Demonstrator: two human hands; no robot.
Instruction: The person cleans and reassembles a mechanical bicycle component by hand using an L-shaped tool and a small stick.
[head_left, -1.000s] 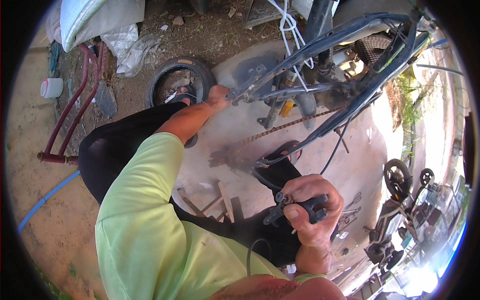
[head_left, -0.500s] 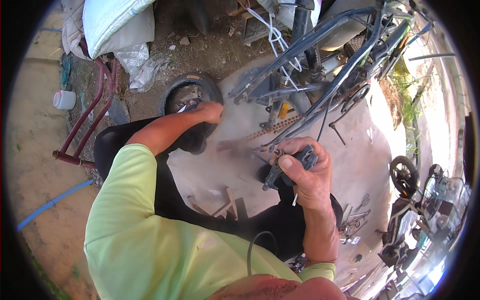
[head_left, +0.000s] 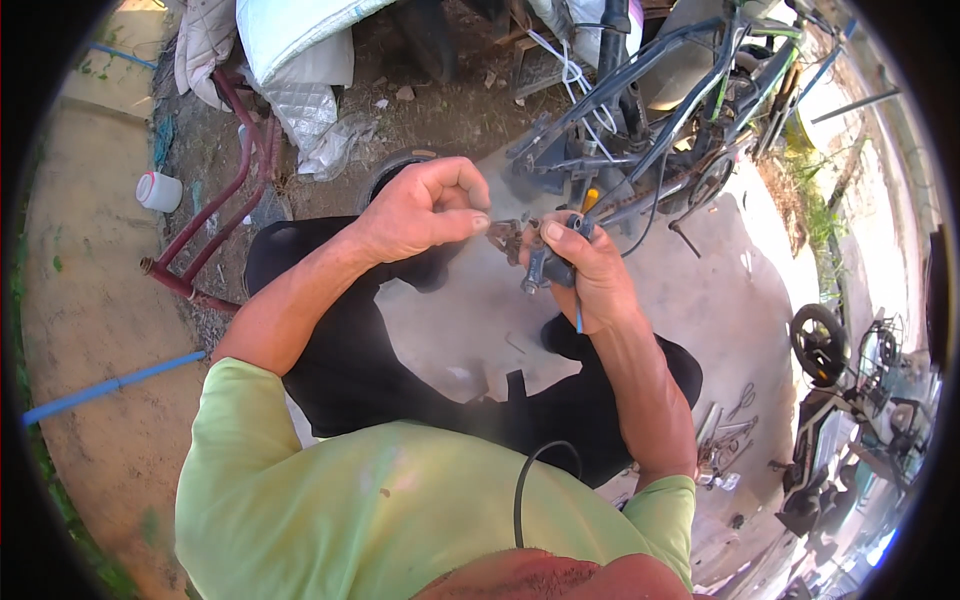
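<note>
My right hand point(head_left: 592, 268) is closed around a dark grey metal-and-plastic part point(head_left: 556, 266), with the thumb on top of it; its exact kind is unclear. A short blue stem point(head_left: 579, 318) sticks out below that hand. My left hand point(head_left: 430, 208) is raised to the left of it, fingers curled and thumb near the fingertips. Whatever it pinches, if anything, is too small to make out. Between the two hands shows a small rusty brown piece point(head_left: 505, 238), close to the left thumb tip. Behind the left hand, a black tyre point(head_left: 385, 172) is mostly hidden.
A dark bicycle frame point(head_left: 660, 110) stands ahead on the right. Dark red tubing point(head_left: 245, 165) leans at left beside a white tub point(head_left: 158, 192). A blue pipe point(head_left: 110, 388) lies lower left. Several hand tools point(head_left: 725, 440) lie on the ground at right, near a motorbike point(head_left: 820, 430).
My left hand has come up from the tyre and moved right, close to my right hand. The right hand has shifted up and left with the dark part, and a rusty piece now shows between them.
</note>
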